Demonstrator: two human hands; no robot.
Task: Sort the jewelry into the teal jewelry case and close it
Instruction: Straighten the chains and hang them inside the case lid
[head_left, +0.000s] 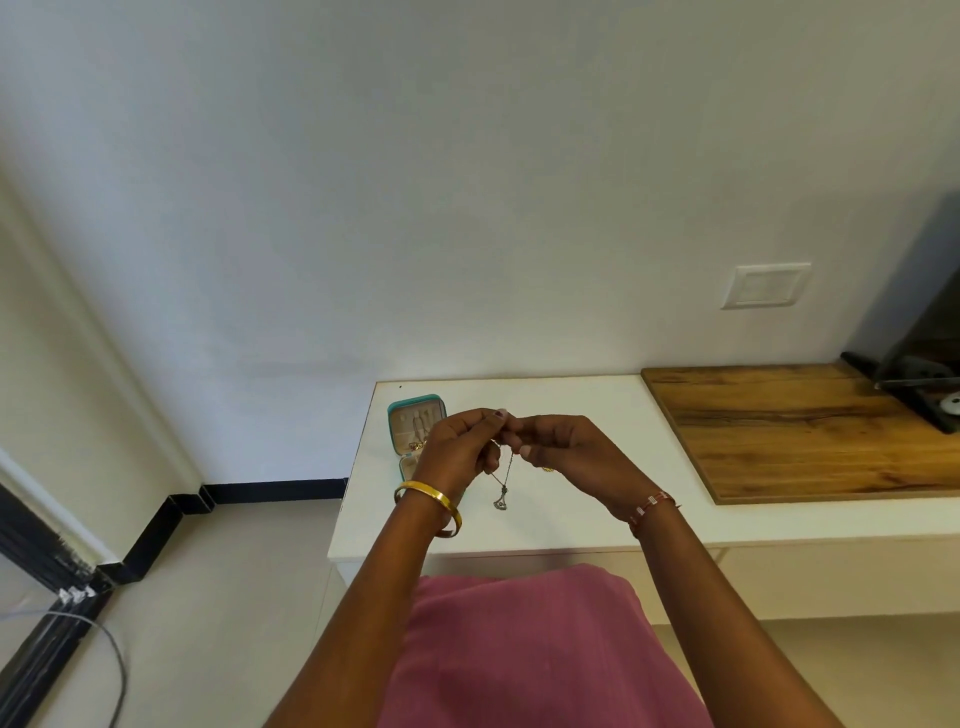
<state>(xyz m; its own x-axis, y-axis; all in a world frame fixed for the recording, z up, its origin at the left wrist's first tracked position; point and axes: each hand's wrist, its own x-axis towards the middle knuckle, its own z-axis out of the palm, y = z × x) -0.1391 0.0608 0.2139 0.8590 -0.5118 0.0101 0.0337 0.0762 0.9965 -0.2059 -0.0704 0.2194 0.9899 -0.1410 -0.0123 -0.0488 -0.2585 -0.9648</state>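
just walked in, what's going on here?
A person holds a thin necklace up between both hands, left hand and right hand pinching the chain, its pendant dangling above the white table. The teal jewelry case lies open behind the left hand with some pieces already inside. The necklace isn't stowed yet.

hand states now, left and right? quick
Left hand: closed, pinching the necklace chain.
Right hand: closed, pinching the same chain; pendant hangs between the hands.

Bare forearms — a gold bangle (428, 506) on the left wrist, a beaded bracelet (652, 506) on the right — pink garment (524, 649).
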